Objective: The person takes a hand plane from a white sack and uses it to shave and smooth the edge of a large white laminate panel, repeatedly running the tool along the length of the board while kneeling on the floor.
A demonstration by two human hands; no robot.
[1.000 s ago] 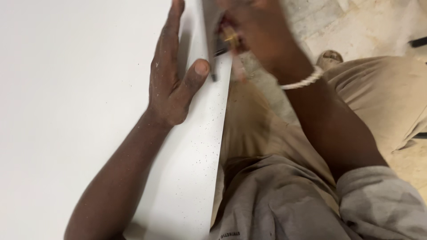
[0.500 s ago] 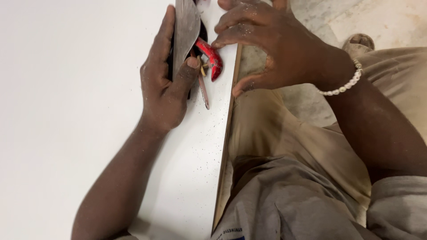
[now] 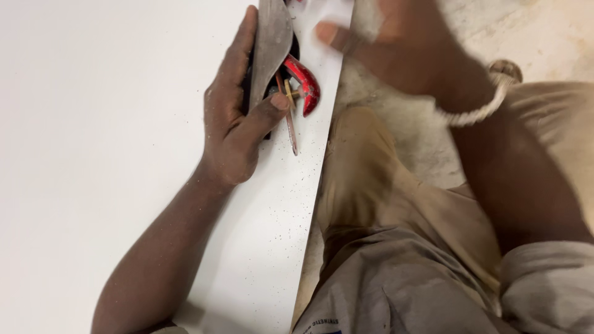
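On white board (image 3: pixel 93 124), left hand (image 3: pixel 232 124) fingers wrap grey hand plane (image 3: pixel 272 43) (red handle); right hand (image 3: pixel 408 49) blurred, open, empty.

White board (image 3: pixel 93 124), hand plane (image 3: pixel 272 43) lying on it, dust specks

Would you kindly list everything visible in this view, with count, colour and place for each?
white board: one, white, speckled with dust, fills the left and centre.
hand plane: one, grey metal sole with a red handle, lying on its side on the board near its right edge, top centre.
floor: pale, dusty, top right.
trousers: beige, dusty, lower right.
bracelet: one, white beads, right wrist.
left hand: on the board, fingers and thumb around the plane.
right hand: blurred, above the board edge, holding nothing.
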